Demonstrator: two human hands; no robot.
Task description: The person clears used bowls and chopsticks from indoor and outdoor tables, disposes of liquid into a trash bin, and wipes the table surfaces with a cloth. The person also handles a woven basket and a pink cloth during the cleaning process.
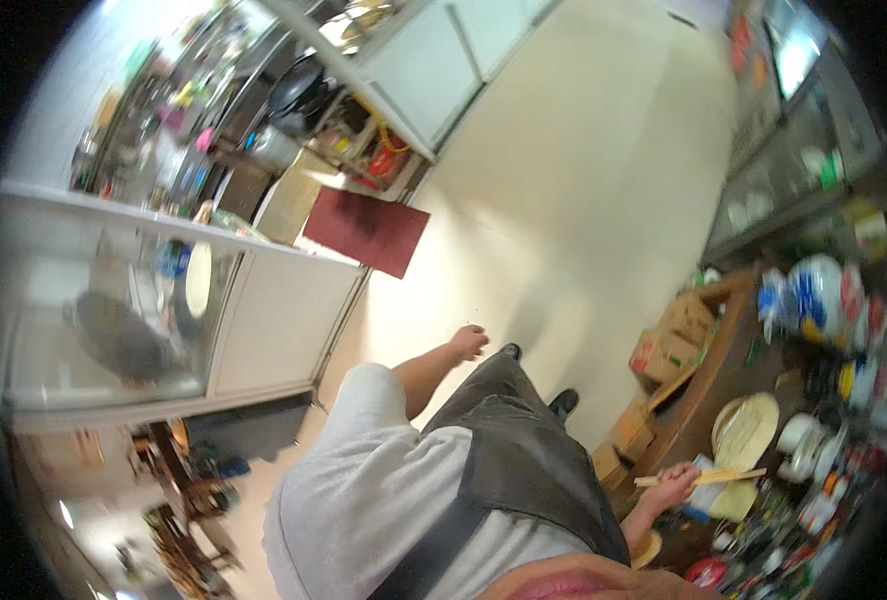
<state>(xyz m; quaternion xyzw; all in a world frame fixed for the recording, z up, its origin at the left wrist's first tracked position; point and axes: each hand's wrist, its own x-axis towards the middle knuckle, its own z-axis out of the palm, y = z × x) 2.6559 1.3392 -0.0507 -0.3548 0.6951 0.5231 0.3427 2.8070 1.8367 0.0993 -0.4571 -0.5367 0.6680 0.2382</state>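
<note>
My left hand (pixel 470 341) hangs over the pale floor with its fingers loosely curled, and I see nothing in it. At the lower right, my right hand (pixel 674 484) is closed around a bundle of light wooden sticks (pixel 736 475), which look like chopsticks. The sticks point out on both sides of the fist, over the edge of a brown wooden table (pixel 638 501). Just beyond them lie pale oval plates or boards (pixel 747 431), one overlapping another. I wear a dark apron (pixel 533 472) over a light grey shirt.
Cardboard boxes (pixel 665 356) sit under the table's edge at the right. Bags, bottles and jars crowd the tabletop. A dark red mat (pixel 368 229) lies on the floor by white cabinets (pixel 286 330) at the left. Behind them, a black wok (pixel 299 84) stands among kitchen goods.
</note>
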